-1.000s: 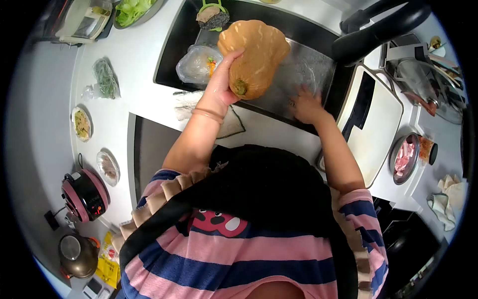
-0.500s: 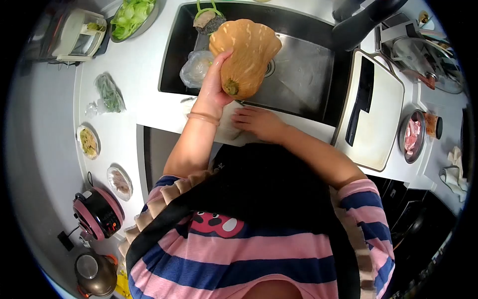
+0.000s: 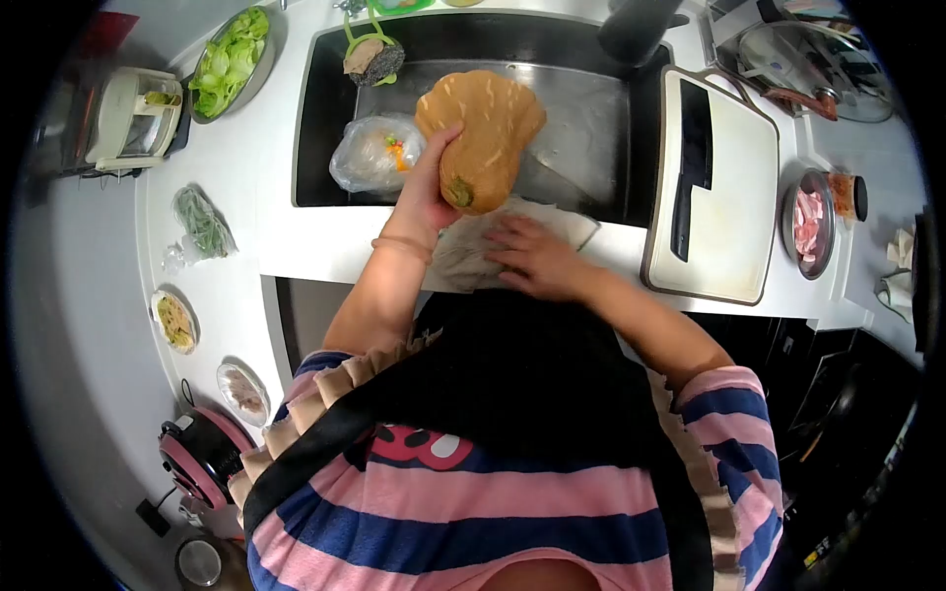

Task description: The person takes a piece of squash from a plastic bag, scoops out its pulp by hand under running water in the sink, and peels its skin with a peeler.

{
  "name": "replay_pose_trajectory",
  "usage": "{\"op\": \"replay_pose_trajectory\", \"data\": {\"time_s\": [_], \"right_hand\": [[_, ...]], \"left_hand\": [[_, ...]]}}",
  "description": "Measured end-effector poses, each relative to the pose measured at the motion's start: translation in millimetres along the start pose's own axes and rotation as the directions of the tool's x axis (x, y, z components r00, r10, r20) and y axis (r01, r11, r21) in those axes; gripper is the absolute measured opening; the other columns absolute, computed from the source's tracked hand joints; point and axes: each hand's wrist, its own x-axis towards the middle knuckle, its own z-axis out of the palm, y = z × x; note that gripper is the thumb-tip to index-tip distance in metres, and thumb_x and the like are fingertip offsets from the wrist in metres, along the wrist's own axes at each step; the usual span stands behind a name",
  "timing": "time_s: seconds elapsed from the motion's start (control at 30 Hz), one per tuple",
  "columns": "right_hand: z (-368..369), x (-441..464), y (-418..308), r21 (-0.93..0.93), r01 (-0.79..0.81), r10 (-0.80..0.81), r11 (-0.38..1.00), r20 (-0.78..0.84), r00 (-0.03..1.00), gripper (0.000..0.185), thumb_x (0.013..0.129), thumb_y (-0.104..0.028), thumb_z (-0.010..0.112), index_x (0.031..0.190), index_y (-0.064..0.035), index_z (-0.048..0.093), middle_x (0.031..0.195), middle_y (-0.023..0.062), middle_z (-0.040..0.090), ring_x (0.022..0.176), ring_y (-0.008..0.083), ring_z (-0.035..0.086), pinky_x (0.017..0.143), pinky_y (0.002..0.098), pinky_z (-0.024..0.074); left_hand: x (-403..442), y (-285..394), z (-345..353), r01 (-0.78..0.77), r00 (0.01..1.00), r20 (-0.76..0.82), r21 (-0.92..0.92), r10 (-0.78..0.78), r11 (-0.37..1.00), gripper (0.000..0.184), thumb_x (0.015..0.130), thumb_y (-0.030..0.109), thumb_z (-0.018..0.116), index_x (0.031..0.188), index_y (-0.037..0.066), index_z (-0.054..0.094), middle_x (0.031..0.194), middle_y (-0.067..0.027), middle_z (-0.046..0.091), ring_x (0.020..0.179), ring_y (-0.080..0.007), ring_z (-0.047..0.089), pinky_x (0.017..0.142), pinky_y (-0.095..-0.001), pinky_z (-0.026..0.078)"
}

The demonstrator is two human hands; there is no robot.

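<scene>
A large tan butternut squash (image 3: 485, 133) hangs over the front of the dark sink, its stem end toward me. My left hand (image 3: 431, 187) is closed round the squash's left side. Below it a pale cloth (image 3: 468, 248) lies spread along the counter edge, one corner reaching right. My right hand (image 3: 537, 254) rests on this cloth with the fingers stretched out and apart. In the sink, left of the squash, sits a clear plastic bag (image 3: 370, 156) with orange and green bits in it.
The sink (image 3: 641, 148) has a scrubber with a green handle (image 3: 374, 61) at its back left. Right of it lies a white cutting board (image 3: 734, 222), then a bowl of raw meat (image 3: 810, 222). Leafy greens fill a bowl (image 3: 232, 64) at left. A rice cooker (image 3: 204, 448) stands lower left.
The cloth has been spread out wider to the right under my right hand. My left hand still holds the squash, now slightly lower. The camera view has shifted a little.
</scene>
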Motion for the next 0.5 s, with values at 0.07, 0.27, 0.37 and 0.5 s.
{"op": "replay_pose_trajectory", "data": {"time_s": [0.07, 0.27, 0.37, 0.5], "right_hand": [[23, 18, 0, -0.062, 0.063, -0.063, 0.996, 0.008, 0.998, 0.036, 0.076, -0.014, 0.062, 0.111, -0.0103, 0.06, 0.133, 0.009, 0.047, 0.126, 0.0308, 0.039, 0.107, 0.0444, 0.0294], [-9, 21, -10, 0.15, 0.037, -0.048, 0.988, 0.065, 0.997, 0.03, 0.077, -0.015, 0.061, 0.106, -0.0081, 0.062, 0.113, 0.012, 0.058, 0.108, 0.0292, 0.052, 0.09, 0.0404, 0.0446], [-41, -18, 3, 0.063, -0.207, 0.212, 0.976, -0.098, 0.972, 0.028, 0.076, -0.017, 0.065, 0.101, -0.0071, 0.062, 0.102, 0.0128, 0.059, 0.098, 0.0286, 0.056, 0.08, 0.0382, 0.0467], [-78, -22, -7, -0.015, -0.255, 0.215, 0.967, -0.494, 0.842, 0.032, 0.076, -0.019, 0.067, 0.105, -0.0078, 0.059, 0.107, 0.0126, 0.056, 0.097, 0.0311, 0.054, 0.08, 0.039, 0.0458]], "left_hand": [[-3, -5, 2, -0.002, 1.0, 0.004, 0.037, 0.002, 0.999, 0.049, 0.083, 0.032, 0.062, 0.122, 0.006, 0.049, 0.116, -0.0101, 0.058, 0.104, -0.025, 0.058, 0.089, -0.0396, 0.048], [-24, -10, 5, 0.012, 1.0, 0.027, 0.189, -0.017, 0.982, 0.048, 0.085, 0.031, 0.061, 0.122, 0.005, 0.049, 0.115, -0.0104, 0.059, 0.102, -0.0229, 0.059, 0.088, -0.0373, 0.048], [-35, -7, 5, 0.065, 0.997, 0.031, 0.225, -0.074, 0.972, 0.048, 0.085, 0.031, 0.061, 0.123, 0.004, 0.048, 0.115, -0.0112, 0.058, 0.102, -0.0226, 0.059, 0.087, -0.0365, 0.049], [-48, -10, 9, 0.164, 0.986, -0.047, 0.371, -0.158, 0.914, 0.05, 0.085, 0.032, 0.06, 0.124, 0.003, 0.047, 0.117, -0.012, 0.058, 0.104, -0.0226, 0.059, 0.088, -0.0368, 0.049]]}}
